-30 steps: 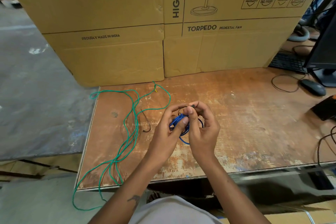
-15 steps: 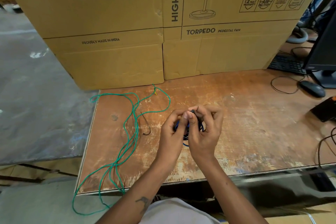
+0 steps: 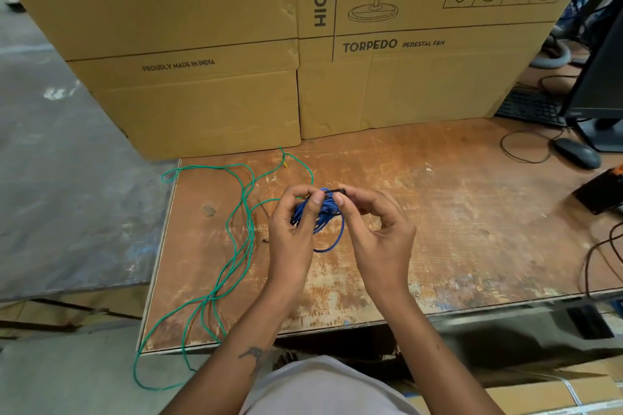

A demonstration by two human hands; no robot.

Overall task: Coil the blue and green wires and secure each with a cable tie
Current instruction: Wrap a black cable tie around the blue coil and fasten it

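The blue wire (image 3: pixel 323 215) is bunched into a small coil held just above the middle of the wooden table (image 3: pixel 455 229). My left hand (image 3: pixel 292 229) grips the coil from the left, thumb across its top. My right hand (image 3: pixel 377 232) pinches a thin black cable tie (image 3: pixel 335 191) that lies over the top of the coil. One blue loop hangs down below the hands. The green wire (image 3: pixel 247 209) lies loose and uncoiled on the table's left part, trailing over the front-left edge towards the floor. A second black cable tie (image 3: pixel 264 214) lies by the green wire.
Big cardboard fan boxes (image 3: pixel 303 44) stand along the back of the table. A black mouse (image 3: pixel 577 152), keyboard (image 3: pixel 529 108) and monitor (image 3: pixel 603 87) are at the right, with a dark box (image 3: pixel 601 190) and black cables near the right edge. Concrete floor lies left.
The hands have drawn slightly apart. The right hand has slid right along the black tie, and more of the blue coil shows between the hands.
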